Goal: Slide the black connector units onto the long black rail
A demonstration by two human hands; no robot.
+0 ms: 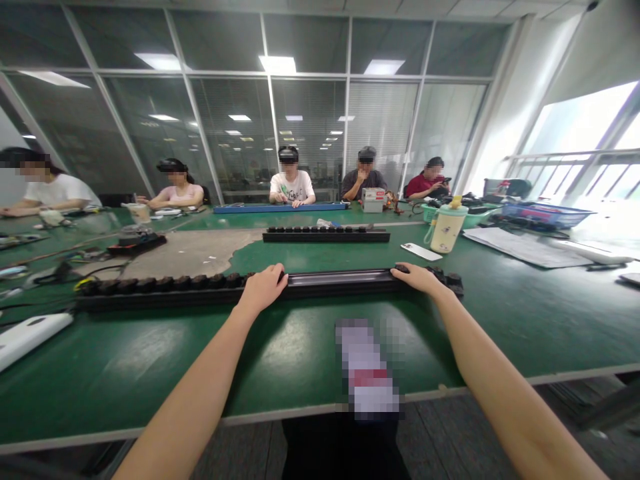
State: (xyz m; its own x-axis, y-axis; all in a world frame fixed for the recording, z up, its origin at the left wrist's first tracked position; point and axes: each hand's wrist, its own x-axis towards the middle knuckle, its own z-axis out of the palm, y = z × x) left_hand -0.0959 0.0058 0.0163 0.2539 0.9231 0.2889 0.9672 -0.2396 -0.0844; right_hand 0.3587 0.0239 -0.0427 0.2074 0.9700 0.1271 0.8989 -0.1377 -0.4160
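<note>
A long black rail (pixel 330 283) lies across the green table (pixel 150 360) in front of me, with a row of several black round parts (pixel 165 283) seated along its left half and a few at its right end. My left hand (pixel 263 288) rests on the rail near its middle, fingers curled over the last part of the left row. My right hand (pixel 419 277) lies on the rail further right, fingers bent over its far edge beside the right-end parts (pixel 447 277).
A second black rail (pixel 325 234) and a blue rail (pixel 280 208) lie further back. A cream jug (pixel 447 227), a white phone (pixel 421 251), papers (pixel 520 247) and a blue basket (pixel 545 215) stand right. A white device (pixel 27 337) lies left. Several people sit around the far side.
</note>
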